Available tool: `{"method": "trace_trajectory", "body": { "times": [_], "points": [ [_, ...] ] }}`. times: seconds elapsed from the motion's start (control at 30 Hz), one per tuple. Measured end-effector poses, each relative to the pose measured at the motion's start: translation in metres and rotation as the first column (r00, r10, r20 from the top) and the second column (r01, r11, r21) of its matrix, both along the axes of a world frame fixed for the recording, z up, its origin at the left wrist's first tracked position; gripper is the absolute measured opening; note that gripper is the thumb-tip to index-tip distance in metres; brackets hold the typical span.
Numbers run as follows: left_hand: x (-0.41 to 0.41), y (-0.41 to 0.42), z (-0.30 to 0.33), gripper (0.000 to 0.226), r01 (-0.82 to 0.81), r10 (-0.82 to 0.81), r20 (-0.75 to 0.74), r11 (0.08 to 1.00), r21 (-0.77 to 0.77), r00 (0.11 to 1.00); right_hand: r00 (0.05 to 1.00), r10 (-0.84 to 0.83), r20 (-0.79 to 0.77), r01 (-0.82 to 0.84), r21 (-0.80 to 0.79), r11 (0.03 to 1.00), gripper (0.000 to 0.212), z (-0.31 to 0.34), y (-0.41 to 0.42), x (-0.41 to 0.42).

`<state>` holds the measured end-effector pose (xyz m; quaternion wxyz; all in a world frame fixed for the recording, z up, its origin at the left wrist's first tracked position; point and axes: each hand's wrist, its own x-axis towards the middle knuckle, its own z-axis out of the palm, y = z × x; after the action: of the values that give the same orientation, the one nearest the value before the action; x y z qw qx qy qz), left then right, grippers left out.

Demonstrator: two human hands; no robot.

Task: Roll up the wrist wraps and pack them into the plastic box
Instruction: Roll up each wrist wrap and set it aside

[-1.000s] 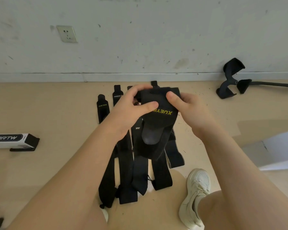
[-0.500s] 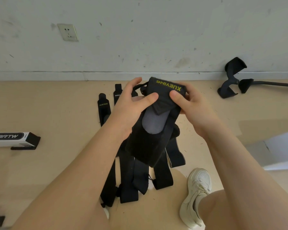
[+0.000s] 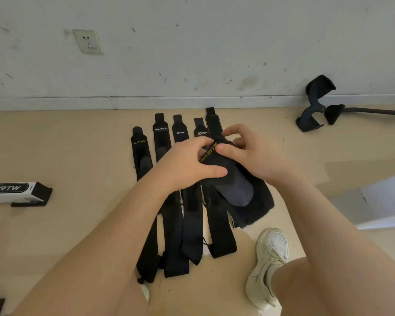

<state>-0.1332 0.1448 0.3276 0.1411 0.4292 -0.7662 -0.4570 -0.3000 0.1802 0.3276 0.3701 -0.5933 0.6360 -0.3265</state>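
Observation:
Both hands hold one black wrist wrap (image 3: pixel 233 185) with yellow lettering above the floor. My left hand (image 3: pixel 187 165) grips its upper end from the left, thumb across the front. My right hand (image 3: pixel 249 153) pinches the same folded end from the right. The wrap's loose tail with a grey patch hangs down to the lower right. Several other black wrist wraps (image 3: pixel 171 201) lie flat side by side on the beige floor beneath, ends toward the wall. The plastic box is not in view that I can tell.
A white and black box marked BRTW (image 3: pixel 16 192) lies on the floor at the left. A black padded bar attachment (image 3: pixel 315 106) leans by the wall at the right. My white shoe (image 3: pixel 267 265) stands near the wraps' tails. A pale panel (image 3: pixel 383 199) lies at right.
The hands lowered and turned the wrap, so its lettered end now tilts and its tail swings to the right. The row of wraps behind shows more fully.

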Motion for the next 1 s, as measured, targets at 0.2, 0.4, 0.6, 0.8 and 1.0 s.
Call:
{"method": "trace_trajectory", "body": {
  "times": [0.2,0.4,0.6,0.8,1.0],
  "points": [
    [-0.008,0.004,-0.004,0.028,-0.078,0.134,-0.156,0.943,0.325,0.979,0.996,-0.080,-0.039,0.077,-0.062,0.995,0.018,0.005,0.003,0.001],
    [0.001,-0.006,0.002,0.033,-0.187,0.288,-0.184,0.884,0.428,0.940,0.989,-0.112,-0.097,0.090,-0.209,0.974,0.015,0.018,0.013,-0.009],
    [0.006,-0.007,0.003,0.033,-0.247,0.380,-0.184,0.831,0.498,0.907,0.988,-0.033,-0.152,0.026,-0.046,0.999,0.014,0.008,0.015,0.001],
    [0.003,-0.005,0.001,0.025,-0.296,0.430,-0.201,0.828,0.476,0.880,0.986,-0.088,-0.139,0.085,-0.033,0.996,0.010,0.003,0.013,0.005],
    [0.002,-0.005,0.001,0.015,-0.326,0.424,-0.206,0.864,0.383,0.882,0.994,-0.072,-0.077,0.077,0.059,0.995,0.013,0.000,0.013,0.009]
  ]
}}
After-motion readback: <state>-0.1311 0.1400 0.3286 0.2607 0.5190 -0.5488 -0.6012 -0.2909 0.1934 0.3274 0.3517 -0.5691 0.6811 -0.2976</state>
